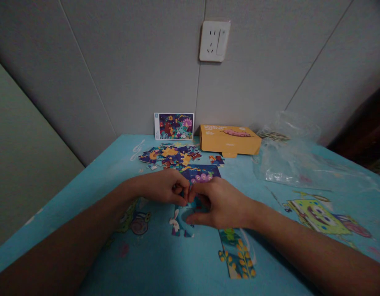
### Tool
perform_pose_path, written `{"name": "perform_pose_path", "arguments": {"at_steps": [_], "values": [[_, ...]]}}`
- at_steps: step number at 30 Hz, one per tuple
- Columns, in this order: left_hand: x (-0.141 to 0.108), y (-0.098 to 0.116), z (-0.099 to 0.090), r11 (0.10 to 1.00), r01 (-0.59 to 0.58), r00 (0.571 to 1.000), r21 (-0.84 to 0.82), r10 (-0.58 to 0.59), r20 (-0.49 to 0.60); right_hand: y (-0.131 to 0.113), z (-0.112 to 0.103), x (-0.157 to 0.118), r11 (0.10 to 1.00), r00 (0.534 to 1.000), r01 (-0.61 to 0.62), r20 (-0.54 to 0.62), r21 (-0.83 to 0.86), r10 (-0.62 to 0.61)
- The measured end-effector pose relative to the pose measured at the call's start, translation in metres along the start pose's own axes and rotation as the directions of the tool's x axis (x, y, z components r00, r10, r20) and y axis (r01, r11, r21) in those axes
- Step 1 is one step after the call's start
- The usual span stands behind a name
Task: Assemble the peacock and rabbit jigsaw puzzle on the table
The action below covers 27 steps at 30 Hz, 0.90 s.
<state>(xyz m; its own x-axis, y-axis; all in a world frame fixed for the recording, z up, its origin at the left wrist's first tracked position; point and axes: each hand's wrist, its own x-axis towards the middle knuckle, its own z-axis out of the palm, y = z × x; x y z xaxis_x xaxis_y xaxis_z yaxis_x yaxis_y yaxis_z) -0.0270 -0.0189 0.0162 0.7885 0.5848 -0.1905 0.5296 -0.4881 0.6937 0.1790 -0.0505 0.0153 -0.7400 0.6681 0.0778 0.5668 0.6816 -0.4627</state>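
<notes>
My left hand (173, 186) is closed in a pinch, thumb and forefinger together at the edge of the partly joined jigsaw puzzle (203, 172). Opposite it, my right hand (219, 203) curls its forefinger and thumb around a blue puzzle piece (180, 216) that bears a white rabbit. The fingertips of both hands meet over the puzzle and hide part of it. Nearer me, below my right wrist, lies a joined strip of puzzle pieces (239, 257) with yellow leaves.
Behind my hands is a heap of loose puzzle pieces (171, 155). A picture card (174, 126) leans on the wall beside an orange box (229, 139). Clear plastic bags (282, 164) lie to the right on the blue tablecloth (140, 267). A socket (214, 41) is on the wall.
</notes>
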Motion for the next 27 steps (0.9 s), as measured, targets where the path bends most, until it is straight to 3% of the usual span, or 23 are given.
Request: {"name": "perform_pose_path", "arguments": {"at_steps": [5, 10, 16, 27], "values": [[0.0, -0.002, 0.0, 0.999, 0.001, 1.0, -0.046, -0.001, 0.006, -0.008, 0.005, -0.004, 0.993, 1.0, 0.011, 0.028, -0.12, -0.008], [0.0, -0.002, 0.0, 0.997, 0.043, 0.999, -0.058, -0.042, 0.021, -0.008, 0.004, -0.008, 0.994, 0.994, 0.076, 0.081, -0.079, -0.07], [-0.001, -0.004, -0.003, 1.0, 0.026, 1.0, 0.017, -0.026, -0.011, -0.014, -0.002, -0.011, 0.999, 0.983, 0.025, 0.18, -0.024, -0.021], [-0.003, -0.003, -0.004, 0.999, 0.036, 0.999, 0.012, -0.036, -0.008, -0.005, -0.002, -0.01, 0.999, 0.989, -0.03, 0.142, -0.027, 0.034]]}}
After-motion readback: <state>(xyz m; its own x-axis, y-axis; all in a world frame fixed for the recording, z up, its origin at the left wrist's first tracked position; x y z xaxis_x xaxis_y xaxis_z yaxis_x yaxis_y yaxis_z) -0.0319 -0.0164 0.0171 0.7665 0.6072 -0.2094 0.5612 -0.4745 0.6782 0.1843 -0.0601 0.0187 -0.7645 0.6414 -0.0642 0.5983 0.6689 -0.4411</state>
